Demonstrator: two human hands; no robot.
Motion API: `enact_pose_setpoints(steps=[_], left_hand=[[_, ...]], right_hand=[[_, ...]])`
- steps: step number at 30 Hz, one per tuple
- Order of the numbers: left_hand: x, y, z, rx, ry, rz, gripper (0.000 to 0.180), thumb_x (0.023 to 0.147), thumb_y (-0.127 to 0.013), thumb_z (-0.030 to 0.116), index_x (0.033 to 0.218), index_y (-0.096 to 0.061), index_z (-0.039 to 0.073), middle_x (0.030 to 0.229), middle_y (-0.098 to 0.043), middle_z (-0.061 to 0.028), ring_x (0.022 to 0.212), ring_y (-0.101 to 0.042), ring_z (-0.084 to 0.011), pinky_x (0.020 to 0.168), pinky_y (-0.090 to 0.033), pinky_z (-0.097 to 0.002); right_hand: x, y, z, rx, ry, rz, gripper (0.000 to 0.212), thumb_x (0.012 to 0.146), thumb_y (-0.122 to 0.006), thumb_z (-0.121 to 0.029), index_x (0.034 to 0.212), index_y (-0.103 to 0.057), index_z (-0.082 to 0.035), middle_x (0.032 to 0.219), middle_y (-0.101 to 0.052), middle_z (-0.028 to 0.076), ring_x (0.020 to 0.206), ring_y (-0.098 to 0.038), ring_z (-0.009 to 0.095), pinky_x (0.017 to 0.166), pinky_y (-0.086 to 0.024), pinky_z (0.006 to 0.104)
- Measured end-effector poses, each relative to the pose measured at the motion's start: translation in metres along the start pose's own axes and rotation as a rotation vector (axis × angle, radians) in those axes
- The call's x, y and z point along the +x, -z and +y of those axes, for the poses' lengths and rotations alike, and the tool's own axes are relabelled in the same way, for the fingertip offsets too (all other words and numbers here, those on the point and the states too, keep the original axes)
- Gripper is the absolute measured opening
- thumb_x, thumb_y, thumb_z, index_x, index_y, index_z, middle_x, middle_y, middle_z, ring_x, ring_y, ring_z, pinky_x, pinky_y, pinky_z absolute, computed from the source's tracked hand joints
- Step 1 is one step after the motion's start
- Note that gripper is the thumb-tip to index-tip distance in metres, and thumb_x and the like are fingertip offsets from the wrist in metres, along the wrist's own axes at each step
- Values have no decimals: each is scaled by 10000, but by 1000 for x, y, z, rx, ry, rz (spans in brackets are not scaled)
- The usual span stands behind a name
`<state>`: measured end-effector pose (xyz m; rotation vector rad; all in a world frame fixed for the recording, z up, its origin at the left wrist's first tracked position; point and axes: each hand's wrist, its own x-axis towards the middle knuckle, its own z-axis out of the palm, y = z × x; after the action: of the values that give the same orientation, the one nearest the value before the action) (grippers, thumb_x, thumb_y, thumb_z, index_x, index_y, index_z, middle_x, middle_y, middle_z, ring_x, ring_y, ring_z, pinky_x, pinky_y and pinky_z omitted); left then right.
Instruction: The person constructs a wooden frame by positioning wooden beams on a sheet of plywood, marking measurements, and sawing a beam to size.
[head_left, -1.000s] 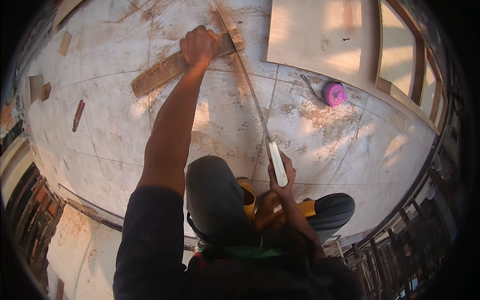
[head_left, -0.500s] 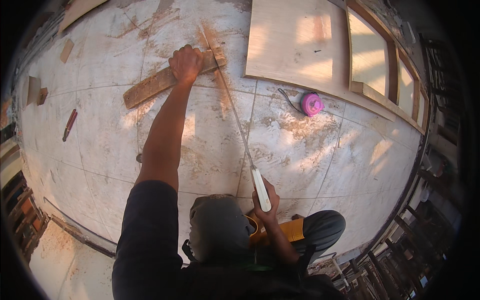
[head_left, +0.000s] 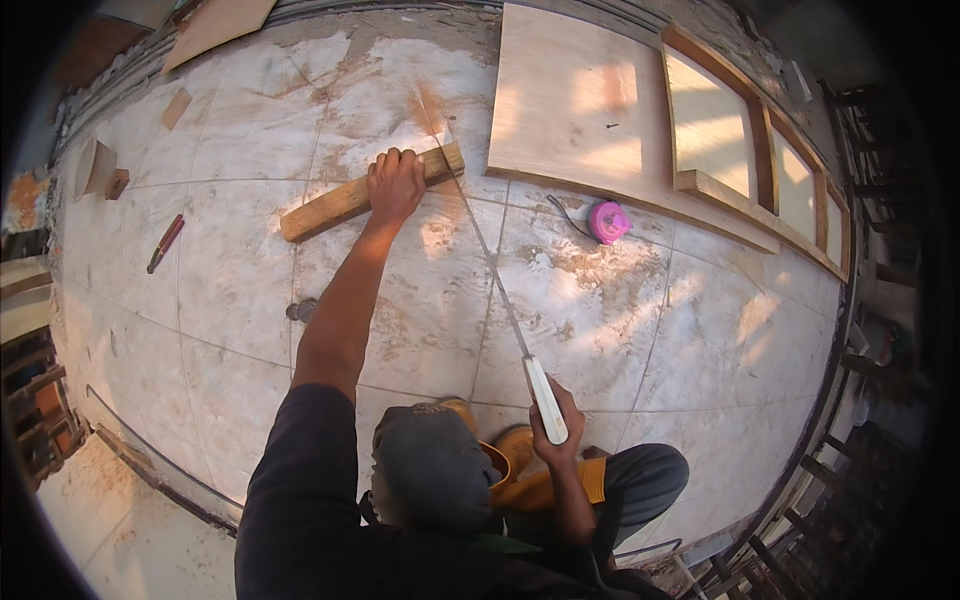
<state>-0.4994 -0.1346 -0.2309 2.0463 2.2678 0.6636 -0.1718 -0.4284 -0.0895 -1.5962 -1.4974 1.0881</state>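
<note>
My left hand (head_left: 397, 187) is closed over the top of a short wooden block (head_left: 330, 211), which lies slanted on the floor. My right hand (head_left: 563, 424) is wrapped around the white handle (head_left: 544, 398) of a handsaw. The thin saw blade (head_left: 497, 280), seen nearly edge-on, runs away from me and crosses the block near its right end, just right of my left fingers. How deep the blade sits in the wood, I cannot tell. Reddish sawdust (head_left: 428, 110) is strewn on the floor beyond the block.
A pink tape measure (head_left: 608, 222) with a dark strap lies right of the saw. Behind it rest a plywood panel (head_left: 560, 100) and a wooden frame (head_left: 760, 170). Red-handled pliers (head_left: 166, 243) and small wood offcuts (head_left: 176, 108) lie at the left on the tiled floor (head_left: 240, 280).
The block and my left hand have come somewhat nearer to me. My right hand and the saw handle have shifted slightly back and right. The view has moved a little too.
</note>
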Motion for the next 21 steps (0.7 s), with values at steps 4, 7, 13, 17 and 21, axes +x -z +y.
enact_pose_setpoints(steps=[4,7,13,17,21], left_hand=[[14,2,-10,39,235,-102,285,949,-489,246,872,-658,30,885,-631,-130,857,-595,-319,827,-432,-463],[8,-5,-1,60,157,-24,267,946,-474,226,880,-656,42,885,-632,-128,872,-589,-309,810,-418,-453],[2,-7,7,-3,69,14,261,950,-477,231,886,-655,52,867,-634,-114,905,-583,-287,798,-394,-445],[14,-8,-1,70,278,-114,298,972,-443,253,888,-650,56,899,-668,-132,917,-602,-304,813,-382,-444],[18,4,-1,36,287,-157,307,966,-444,254,890,-653,43,903,-679,-140,906,-612,-298,814,-389,-451]], right_hand=[[-11,0,-10,-16,-37,-35,508,801,-664,2,1299,-570,17,1030,-713,163,890,-711,183,811,-538,298],[-9,2,-23,-60,2,-24,507,801,-660,6,1299,-567,19,1015,-714,159,885,-710,181,811,-539,298],[118,-44,-78,-18,-119,-100,506,809,-632,12,1307,-548,-16,874,-697,143,755,-675,161,712,-526,297],[140,-77,-43,39,-33,-98,513,821,-627,-2,1324,-532,-26,907,-703,150,777,-687,206,743,-529,309],[44,-21,-15,-59,-1,-128,478,841,-628,7,1301,-513,69,1147,-678,218,1058,-680,274,929,-515,353]])
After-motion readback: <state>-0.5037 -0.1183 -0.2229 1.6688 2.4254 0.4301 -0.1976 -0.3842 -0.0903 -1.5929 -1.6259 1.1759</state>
